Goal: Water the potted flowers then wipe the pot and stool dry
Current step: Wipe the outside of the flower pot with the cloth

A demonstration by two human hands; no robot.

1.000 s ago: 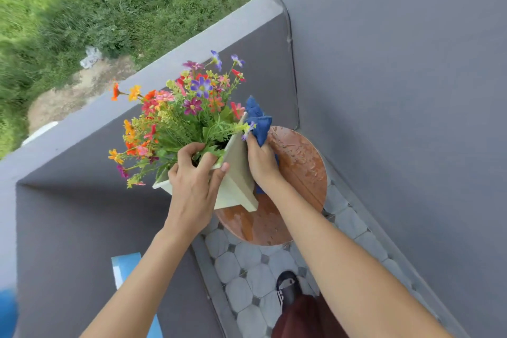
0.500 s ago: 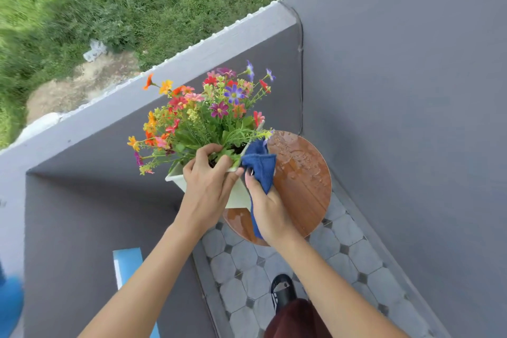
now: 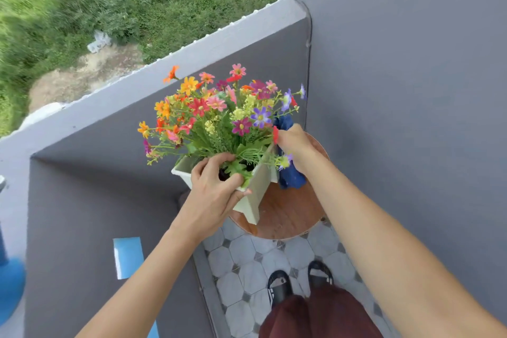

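A cream square pot [image 3: 258,192] full of colourful flowers [image 3: 219,112] is held tilted above a round brown wooden stool [image 3: 290,214]. My left hand [image 3: 216,189] grips the pot's near rim, fingers curled over the edge into the greenery. My right hand [image 3: 295,145] presses a dark blue cloth [image 3: 290,175] against the pot's right side; the cloth bunches above and below the hand. The stool's far part is hidden behind the pot and my right arm.
A grey parapet wall [image 3: 192,63] runs behind the pot, and a tall grey wall [image 3: 411,90] stands close on the right. Octagon-patterned floor tiles [image 3: 247,269] lie below, with my feet in black sandals [image 3: 279,285]. A blue object [image 3: 11,285] sits at far left.
My right hand with the cloth has moved from the pot's near right side up along it toward the far corner. The pot has turned more upright in my left hand.
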